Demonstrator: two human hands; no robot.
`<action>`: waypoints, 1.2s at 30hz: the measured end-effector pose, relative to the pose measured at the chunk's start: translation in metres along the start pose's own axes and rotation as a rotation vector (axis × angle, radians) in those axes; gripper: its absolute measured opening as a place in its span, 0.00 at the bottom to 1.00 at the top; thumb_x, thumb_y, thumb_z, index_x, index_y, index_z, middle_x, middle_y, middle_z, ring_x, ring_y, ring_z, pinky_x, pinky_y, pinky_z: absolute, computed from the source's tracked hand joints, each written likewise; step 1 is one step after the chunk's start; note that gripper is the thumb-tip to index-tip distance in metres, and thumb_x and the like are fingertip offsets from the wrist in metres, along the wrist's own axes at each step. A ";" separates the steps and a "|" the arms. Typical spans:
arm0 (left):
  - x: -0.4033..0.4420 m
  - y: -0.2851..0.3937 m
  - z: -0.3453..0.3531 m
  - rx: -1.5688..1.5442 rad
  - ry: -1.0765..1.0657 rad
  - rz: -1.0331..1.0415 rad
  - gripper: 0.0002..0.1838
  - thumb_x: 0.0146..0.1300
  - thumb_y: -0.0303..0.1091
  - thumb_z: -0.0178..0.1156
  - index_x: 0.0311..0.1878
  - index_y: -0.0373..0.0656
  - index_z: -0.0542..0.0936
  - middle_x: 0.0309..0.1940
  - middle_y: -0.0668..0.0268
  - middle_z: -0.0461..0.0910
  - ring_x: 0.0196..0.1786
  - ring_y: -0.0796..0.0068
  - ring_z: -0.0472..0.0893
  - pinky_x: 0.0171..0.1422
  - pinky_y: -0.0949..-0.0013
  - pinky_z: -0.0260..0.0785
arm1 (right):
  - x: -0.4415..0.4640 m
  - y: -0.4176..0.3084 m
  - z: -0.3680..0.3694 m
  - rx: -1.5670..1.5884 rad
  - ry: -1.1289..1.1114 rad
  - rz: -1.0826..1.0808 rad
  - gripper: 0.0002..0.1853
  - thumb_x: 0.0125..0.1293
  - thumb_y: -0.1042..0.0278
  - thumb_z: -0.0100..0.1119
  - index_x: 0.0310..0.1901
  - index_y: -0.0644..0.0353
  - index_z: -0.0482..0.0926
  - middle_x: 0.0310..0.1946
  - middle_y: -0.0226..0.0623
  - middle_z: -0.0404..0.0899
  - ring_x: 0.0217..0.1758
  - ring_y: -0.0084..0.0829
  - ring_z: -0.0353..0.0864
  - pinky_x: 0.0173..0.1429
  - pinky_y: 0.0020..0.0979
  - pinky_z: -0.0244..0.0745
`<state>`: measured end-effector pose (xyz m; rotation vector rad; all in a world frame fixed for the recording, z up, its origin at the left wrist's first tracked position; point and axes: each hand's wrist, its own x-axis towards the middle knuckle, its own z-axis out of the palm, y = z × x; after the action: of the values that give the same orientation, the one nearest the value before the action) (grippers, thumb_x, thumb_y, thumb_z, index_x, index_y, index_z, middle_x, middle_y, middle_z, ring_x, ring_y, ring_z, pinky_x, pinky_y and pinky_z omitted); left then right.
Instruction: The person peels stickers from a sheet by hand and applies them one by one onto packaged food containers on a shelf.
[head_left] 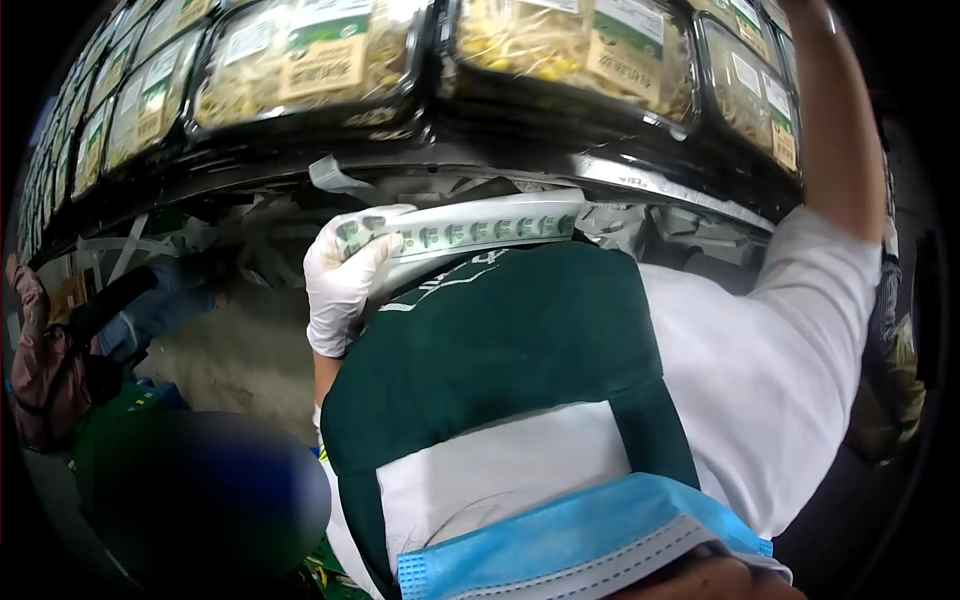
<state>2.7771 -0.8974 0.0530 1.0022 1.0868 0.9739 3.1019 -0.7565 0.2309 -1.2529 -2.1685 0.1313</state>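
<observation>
My left hand [345,275], in a white glove, is closed around a strip of labels [490,228] in front of my chest. The strip is white with a row of small green prints, and it stretches to the right from my thumb and fingers. My bare right forearm [840,130] reaches up past the packs at the right. Its hand lies beyond the top edge of the view. Clear-lidded black trays of bean sprouts [575,50] with green and tan labels stand in rows ahead of me.
White paper scraps [660,228] lie under the edge of the shelf [500,165] holding the trays. At the left, a person in a pink top [50,375] is at the same shelf. A blurred dark shape [200,500] fills the lower left, near green material.
</observation>
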 end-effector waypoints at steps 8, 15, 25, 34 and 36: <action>-0.022 0.002 -0.067 0.009 -0.167 -0.067 0.10 0.50 0.18 0.57 0.37 0.36 0.74 0.34 0.62 0.78 0.36 0.80 0.76 0.44 0.77 0.69 | -0.177 -0.075 0.046 0.200 0.467 0.689 0.11 0.54 0.63 0.59 0.29 0.63 0.78 0.19 0.24 0.73 0.23 0.14 0.68 0.27 0.15 0.60; -0.023 0.002 -0.071 -0.031 -0.235 -0.050 0.09 0.51 0.21 0.58 0.37 0.37 0.74 0.33 0.65 0.78 0.34 0.81 0.76 0.43 0.78 0.67 | -0.199 -0.043 0.096 0.917 0.730 0.738 0.10 0.56 0.67 0.58 0.35 0.64 0.74 0.26 0.29 0.75 0.27 0.15 0.69 0.31 0.15 0.62; -0.026 -0.006 -0.076 0.004 -0.083 0.015 0.11 0.50 0.21 0.58 0.39 0.36 0.75 0.34 0.62 0.78 0.35 0.76 0.77 0.42 0.75 0.69 | -0.235 -0.003 0.112 0.657 0.736 0.843 0.06 0.56 0.73 0.56 0.32 0.66 0.74 0.26 0.31 0.75 0.28 0.18 0.70 0.33 0.17 0.64; 0.014 0.021 -0.001 0.793 -0.509 0.672 0.13 0.52 0.29 0.54 0.43 0.46 0.75 0.32 0.60 0.78 0.33 0.65 0.79 0.38 0.70 0.71 | -0.159 -0.123 0.126 -0.088 0.458 -0.224 0.11 0.40 0.85 0.59 0.28 0.62 0.75 0.27 0.36 0.75 0.27 0.32 0.73 0.32 0.25 0.70; 0.017 0.030 0.016 1.041 -0.631 0.679 0.08 0.52 0.32 0.48 0.34 0.44 0.75 0.22 0.58 0.75 0.27 0.57 0.76 0.30 0.61 0.67 | -0.143 -0.141 0.142 -0.042 0.379 -0.388 0.13 0.37 0.84 0.60 0.29 0.62 0.74 0.28 0.37 0.75 0.27 0.35 0.73 0.31 0.28 0.71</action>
<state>2.7918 -0.8759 0.0801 2.4447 0.6634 0.4541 2.9677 -0.9187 0.1039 -0.7796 -2.0371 -0.2904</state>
